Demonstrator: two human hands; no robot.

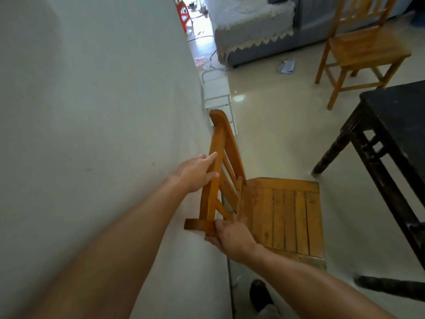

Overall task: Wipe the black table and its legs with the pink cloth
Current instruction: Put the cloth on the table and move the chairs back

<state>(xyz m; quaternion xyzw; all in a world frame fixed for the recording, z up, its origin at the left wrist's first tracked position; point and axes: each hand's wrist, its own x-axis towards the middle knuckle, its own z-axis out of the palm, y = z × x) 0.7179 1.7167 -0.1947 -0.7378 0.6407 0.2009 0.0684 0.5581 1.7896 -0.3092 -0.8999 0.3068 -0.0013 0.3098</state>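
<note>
The black table (400, 116) stands at the right edge, with its dark worn legs (333, 153) on the pale floor. No pink cloth is in view. Both of my hands are on a wooden chair (282, 210) that stands with its back against the white wall. My left hand (197, 171) grips the top rail of the chair's backrest. My right hand (230, 236) holds the near end of that backrest, by the seat.
A white wall (92, 134) fills the left. A second wooden chair (358, 49) stands at the back right, beside a grey sofa (257, 33). A white metal rack (218, 93) leans along the wall. A red stool (184, 12) and cables lie far back. My shoe (259, 293) is below.
</note>
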